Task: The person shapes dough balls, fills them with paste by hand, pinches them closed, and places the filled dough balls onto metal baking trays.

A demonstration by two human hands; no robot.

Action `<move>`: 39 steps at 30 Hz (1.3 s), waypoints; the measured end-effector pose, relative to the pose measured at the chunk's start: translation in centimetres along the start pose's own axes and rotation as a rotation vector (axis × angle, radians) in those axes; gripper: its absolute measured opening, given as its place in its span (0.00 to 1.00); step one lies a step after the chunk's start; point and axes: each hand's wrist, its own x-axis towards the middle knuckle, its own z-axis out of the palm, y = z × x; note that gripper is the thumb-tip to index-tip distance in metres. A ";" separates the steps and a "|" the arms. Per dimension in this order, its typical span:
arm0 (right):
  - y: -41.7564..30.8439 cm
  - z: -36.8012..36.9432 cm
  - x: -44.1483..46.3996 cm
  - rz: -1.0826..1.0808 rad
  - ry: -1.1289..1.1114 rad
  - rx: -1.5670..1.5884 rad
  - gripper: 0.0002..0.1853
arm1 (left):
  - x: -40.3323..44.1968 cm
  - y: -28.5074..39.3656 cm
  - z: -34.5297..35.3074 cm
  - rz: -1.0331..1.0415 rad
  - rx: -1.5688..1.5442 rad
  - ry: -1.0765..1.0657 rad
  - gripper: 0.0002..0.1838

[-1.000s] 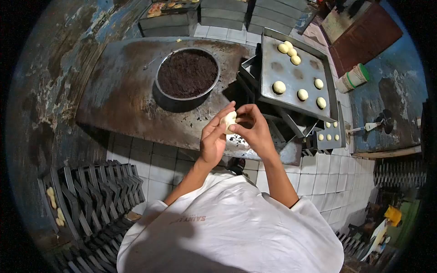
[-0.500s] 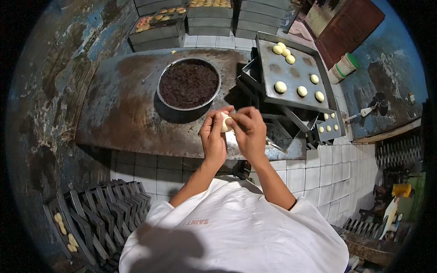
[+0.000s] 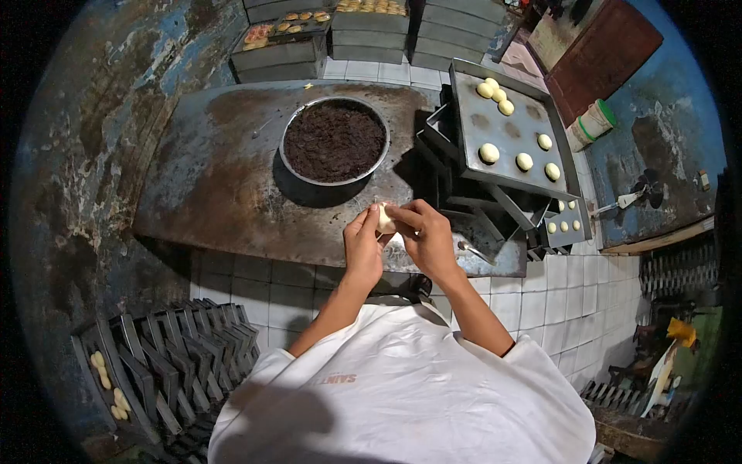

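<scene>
Between my hands, above the front edge of the metal table, is a small pale piece of dough (image 3: 386, 220). My left hand (image 3: 363, 243) grips its left side with bent fingers. The thumb and fingers of my right hand (image 3: 427, 238) pinch its right side. Beyond my hands, a round metal bowl (image 3: 386, 151) holds a dark crumbly filling (image 3: 332, 141). To the right, a square tray (image 3: 510, 143) carries several round dough balls (image 3: 488, 153) on top of stacked trays.
The worn table (image 3: 209, 178) spans the middle. A metal utensil (image 3: 477, 252) lies near its front right edge. More trays with dough (image 3: 564, 226) stand lower right. Stacked trays (image 3: 166, 363) are at lower left. Baked items (image 3: 301, 22) sit at the back, and a lidded bucket (image 3: 593, 124) is at right.
My fingers have closed in around the dough, which shows less between them. The head view has shifted, and the metal utensil now shows near the front right edge.
</scene>
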 end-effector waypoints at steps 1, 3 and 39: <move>0.5 0.2 -0.3 0.030 0.003 -0.021 0.21 | 0.0 -0.2 0.5 -0.001 0.002 0.000 0.15; 0.6 0.1 0.3 -0.004 0.117 -0.118 0.20 | 0.1 -0.7 1.2 0.130 0.041 -0.040 0.15; 22.6 -26.0 15.9 -0.085 -0.252 -0.232 0.24 | 4.7 -11.1 16.3 0.556 0.766 0.041 0.18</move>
